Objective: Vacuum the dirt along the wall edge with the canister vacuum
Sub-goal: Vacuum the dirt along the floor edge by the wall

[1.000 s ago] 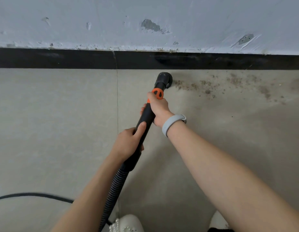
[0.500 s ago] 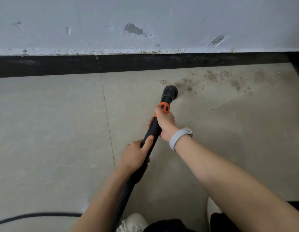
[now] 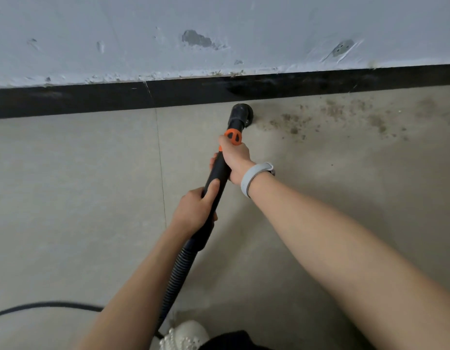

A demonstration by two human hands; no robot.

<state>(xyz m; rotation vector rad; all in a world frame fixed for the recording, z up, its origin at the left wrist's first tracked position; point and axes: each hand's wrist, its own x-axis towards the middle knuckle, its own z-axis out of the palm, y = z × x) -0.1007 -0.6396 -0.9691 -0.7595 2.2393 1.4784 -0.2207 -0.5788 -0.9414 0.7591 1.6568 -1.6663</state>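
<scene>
A black vacuum wand (image 3: 216, 178) with an orange collar (image 3: 233, 137) ends in a round black nozzle (image 3: 240, 114) on the floor, close to the black skirting (image 3: 92, 99). Brown dirt (image 3: 332, 117) lies scattered on the floor to the right of the nozzle, along the wall edge. My right hand (image 3: 235, 157) grips the wand just below the orange collar. My left hand (image 3: 196, 210) grips the wand lower down, thumb along it, above the ribbed hose (image 3: 176, 276). The canister itself is out of view.
A chipped white wall (image 3: 218, 34) rises above the skirting. A black cable (image 3: 42, 305) runs along the grey tiled floor (image 3: 75, 198) at lower left. A white shoe (image 3: 183, 334) shows at the bottom edge. A grey band (image 3: 254, 176) sits on my right wrist.
The nozzle has pushed forward from half a second ago and now sits near the skirting at the left end of the dirt patch. Both hands keep their grip on the wand.
</scene>
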